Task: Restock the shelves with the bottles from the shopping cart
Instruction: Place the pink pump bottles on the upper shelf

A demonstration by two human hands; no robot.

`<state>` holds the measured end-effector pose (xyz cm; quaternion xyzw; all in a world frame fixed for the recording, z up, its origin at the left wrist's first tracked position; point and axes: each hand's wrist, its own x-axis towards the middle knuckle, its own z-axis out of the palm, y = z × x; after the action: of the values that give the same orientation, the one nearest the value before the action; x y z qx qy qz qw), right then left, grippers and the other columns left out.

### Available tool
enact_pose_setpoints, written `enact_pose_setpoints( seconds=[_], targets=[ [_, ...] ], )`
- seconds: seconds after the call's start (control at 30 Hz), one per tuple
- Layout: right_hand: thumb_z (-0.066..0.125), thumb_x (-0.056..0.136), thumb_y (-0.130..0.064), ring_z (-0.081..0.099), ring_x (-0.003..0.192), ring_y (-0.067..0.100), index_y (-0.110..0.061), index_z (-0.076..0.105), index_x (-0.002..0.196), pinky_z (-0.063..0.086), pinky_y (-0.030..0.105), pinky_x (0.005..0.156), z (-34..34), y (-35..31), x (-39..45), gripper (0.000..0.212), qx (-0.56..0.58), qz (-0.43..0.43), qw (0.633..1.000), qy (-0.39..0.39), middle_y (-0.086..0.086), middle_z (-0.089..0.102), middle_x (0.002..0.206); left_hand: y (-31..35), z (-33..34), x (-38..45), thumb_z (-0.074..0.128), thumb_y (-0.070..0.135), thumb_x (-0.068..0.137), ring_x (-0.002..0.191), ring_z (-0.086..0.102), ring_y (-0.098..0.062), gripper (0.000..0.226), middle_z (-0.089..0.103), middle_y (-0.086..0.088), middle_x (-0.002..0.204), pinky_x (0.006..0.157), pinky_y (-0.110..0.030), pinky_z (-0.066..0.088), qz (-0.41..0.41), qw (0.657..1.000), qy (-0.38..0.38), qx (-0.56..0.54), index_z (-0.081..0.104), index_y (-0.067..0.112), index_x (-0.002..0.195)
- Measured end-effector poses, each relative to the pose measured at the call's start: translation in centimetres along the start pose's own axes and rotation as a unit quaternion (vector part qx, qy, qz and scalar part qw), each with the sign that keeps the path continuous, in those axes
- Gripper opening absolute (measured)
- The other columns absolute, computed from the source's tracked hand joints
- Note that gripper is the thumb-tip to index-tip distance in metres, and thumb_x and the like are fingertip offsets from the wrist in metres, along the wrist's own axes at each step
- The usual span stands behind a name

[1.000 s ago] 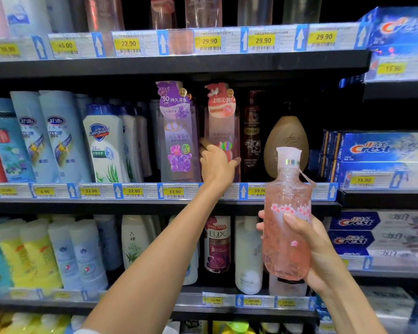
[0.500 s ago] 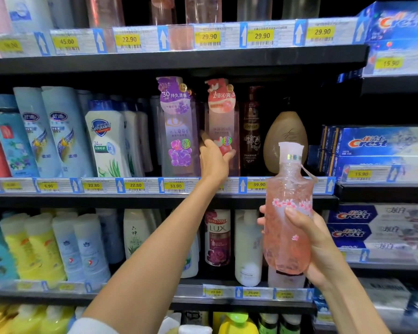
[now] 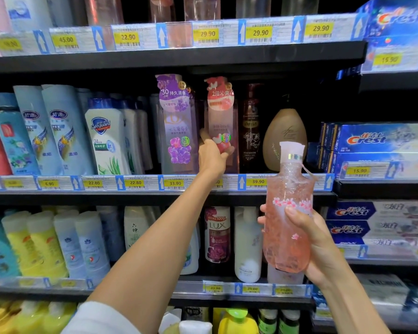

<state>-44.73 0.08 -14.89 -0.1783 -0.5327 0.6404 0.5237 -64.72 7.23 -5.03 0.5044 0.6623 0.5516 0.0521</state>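
The left hand (image 3: 214,156) grips a pink LUX bottle (image 3: 221,124) standing on the middle shelf (image 3: 155,195), apparently seating it in its row, while the right hand (image 3: 309,239) grips a pink floral bottle (image 3: 287,213) held ready before the shelves.
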Motion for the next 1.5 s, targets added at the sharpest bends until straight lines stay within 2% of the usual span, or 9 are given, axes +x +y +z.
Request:
enact_pose_setpoints(
  seconds=[0.1,0.2,0.47,0.57,0.87,1.07,1.2,1.33,1.5],
  targets=[
    [0.093,0.034,-0.049,0.072,0.09,0.031,-0.004,0.058,0.122,0.058,0.033,0.065,-0.1,-0.3,-0.1,0.105,-0.004,-0.002,1.0,0.0,0.019,0.071,0.105,-0.1,0.0,-0.5,0.062,0.023,0.093,0.118,0.05,-0.034,0.055,0.048,-0.023,0.13,0.093,-0.036,0.041,0.018,0.999,-0.003,0.046,0.036,-0.004,0.132],
    [0.092,0.039,-0.044,0.072,0.089,0.031,-0.004,0.057,0.124,0.058,0.034,0.066,-0.1,-0.5,0.0,0.1,-0.004,-0.001,1.0,0.002,0.019,0.071,0.105,0.0,0.4,-1.1,0.051,0.009,0.096,0.12,0.044,-0.042,0.044,0.042,-0.029,0.132,0.096,-0.042,0.037,0.04,0.992,0.025,0.113,0.034,-0.008,0.132],
    [0.089,0.043,-0.038,0.072,0.087,0.03,-0.006,0.058,0.123,0.058,0.034,0.066,-0.2,-0.9,0.0,0.092,0.004,-0.003,1.0,0.007,0.018,0.072,0.104,0.1,0.6,-1.0,0.05,-0.001,0.093,0.113,0.054,-0.033,0.034,0.053,-0.022,0.125,0.09,-0.039,0.046,0.033,0.984,0.05,0.165,0.044,-0.005,0.126],
    [0.093,0.036,-0.046,0.072,0.087,0.031,-0.005,0.058,0.122,0.058,0.034,0.066,0.0,-0.9,0.0,0.102,0.001,-0.005,1.0,0.014,0.019,0.071,0.104,-0.1,0.7,-0.9,0.053,0.001,0.093,0.112,0.055,-0.033,0.034,0.055,-0.021,0.123,0.09,-0.038,0.047,0.042,0.983,0.061,0.166,0.045,-0.004,0.125],
    [0.09,0.038,-0.038,0.072,0.09,0.034,-0.01,0.06,0.119,0.058,0.033,0.064,-0.3,-0.8,0.4,0.091,-0.013,0.003,1.0,0.017,0.019,0.071,0.105,-1.1,0.5,-1.7,0.045,0.006,0.097,0.106,0.054,-0.031,0.023,0.054,-0.017,0.117,0.081,-0.035,0.044,0.098,0.972,0.082,0.196,0.046,0.0,0.119],
    [0.079,0.048,-0.028,0.071,0.091,0.034,-0.014,0.064,0.116,0.059,0.032,0.062,0.1,-1.7,2.7,0.072,-0.008,-0.004,0.999,-0.038,0.021,0.071,0.104,-2.3,0.4,-1.7,0.041,0.014,0.098,0.101,0.056,-0.025,0.019,0.054,-0.01,0.11,0.077,-0.03,0.045,0.153,0.957,0.095,0.227,0.046,0.006,0.115],
    [0.077,0.045,-0.034,0.072,0.085,0.032,-0.011,0.067,0.111,0.058,0.031,0.062,1.4,-3.3,5.3,0.071,-0.039,-0.032,0.997,-0.065,0.021,0.071,0.102,-3.1,0.1,-2.2,0.048,0.012,0.092,0.086,0.062,-0.025,0.021,0.063,-0.01,0.096,0.064,-0.03,0.053,0.31,0.904,0.156,0.251,0.063,0.002,0.102],
    [0.076,0.048,-0.036,0.072,0.085,0.031,-0.002,0.064,0.114,0.057,0.028,0.062,2.9,-5.1,8.5,0.075,-0.062,-0.055,0.994,-0.078,0.022,0.071,0.101,-7.1,-0.6,-1.7,0.043,0.006,0.092,0.102,0.059,-0.034,0.027,0.062,-0.02,0.11,0.089,-0.038,0.05,0.537,0.795,0.115,0.259,0.058,-0.003,0.112],
    [0.079,0.051,-0.032,0.072,0.084,0.032,0.002,0.058,0.12,0.057,0.03,0.064,4.6,-7.2,11.3,0.08,-0.065,-0.039,0.991,-0.107,0.023,0.071,0.099,-10.7,-3.1,-2.0,0.043,0.016,0.095,0.119,0.051,-0.028,0.028,0.05,-0.014,0.128,0.109,-0.04,0.036,0.635,0.694,-0.02,0.339,0.053,0.006,0.12]
  ],
)
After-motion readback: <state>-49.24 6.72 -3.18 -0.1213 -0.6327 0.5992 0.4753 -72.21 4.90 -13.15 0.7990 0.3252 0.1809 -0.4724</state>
